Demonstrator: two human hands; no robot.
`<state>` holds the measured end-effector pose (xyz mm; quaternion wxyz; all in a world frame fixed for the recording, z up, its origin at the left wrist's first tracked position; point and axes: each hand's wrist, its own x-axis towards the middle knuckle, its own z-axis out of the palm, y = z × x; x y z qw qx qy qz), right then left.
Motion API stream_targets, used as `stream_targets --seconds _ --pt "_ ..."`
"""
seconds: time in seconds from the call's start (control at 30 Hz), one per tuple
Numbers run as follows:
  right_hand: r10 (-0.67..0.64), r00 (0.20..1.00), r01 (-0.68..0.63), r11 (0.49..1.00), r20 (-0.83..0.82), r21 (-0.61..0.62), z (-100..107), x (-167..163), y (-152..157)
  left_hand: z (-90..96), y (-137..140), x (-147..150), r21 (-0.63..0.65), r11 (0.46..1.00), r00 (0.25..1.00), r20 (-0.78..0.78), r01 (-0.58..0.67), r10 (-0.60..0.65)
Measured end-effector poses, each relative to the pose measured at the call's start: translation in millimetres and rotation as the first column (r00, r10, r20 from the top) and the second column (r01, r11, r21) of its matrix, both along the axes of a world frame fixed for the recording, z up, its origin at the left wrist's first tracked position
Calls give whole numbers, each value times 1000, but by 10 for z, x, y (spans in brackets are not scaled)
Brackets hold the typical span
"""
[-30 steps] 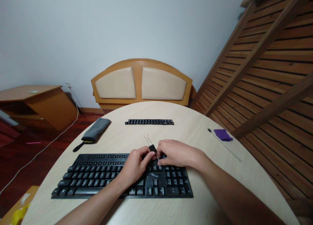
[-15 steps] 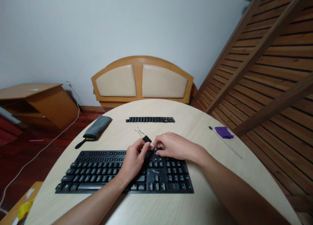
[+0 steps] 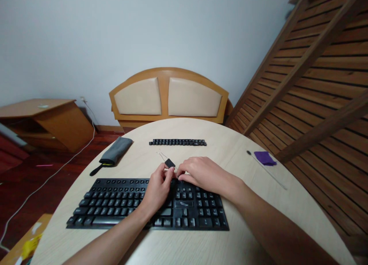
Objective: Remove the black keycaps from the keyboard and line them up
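1. The left hand is nearly closed, thumb and fingers pinching a slim tool with a flat black rectangular grip and thin metal wires.
2. The right hand has its fingers bent and thumb drawn in at the tool's near end; whether it grips a wire or a small part, I cannot tell.
3. The tool is above the back edge of a long black plastic keyboard, right of its middle.
4. Likely trouble: a loosened pinch could drop the tool onto the keys, or a hard tug on the thin wires could bend them. Anything small in the right fingertips could also fall.
5. The tool's long axis runs aslant: its free wire ends point away and to the left, its other end toward the right fingers.
6. Beyond, well apart, lies a row of small black keycaps.
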<state>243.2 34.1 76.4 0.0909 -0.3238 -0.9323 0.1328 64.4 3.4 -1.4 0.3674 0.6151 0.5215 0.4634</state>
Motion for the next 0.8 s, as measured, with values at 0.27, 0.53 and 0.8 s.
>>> stream_targets --seconds 0.27,0.53,0.8 --pt "-61 992 64 998 -110 29 -64 -24 -19 -18 31 -35 -13 1000 996 87 -15 16" --pt "-278 904 265 961 -324 -84 -150 -119 37 -24 43 -41 -70 997 971 234 -30 46" --pt "-496 717 442 867 -490 -231 -164 319 510 29 10 22 -105 994 975 222 33 -9"
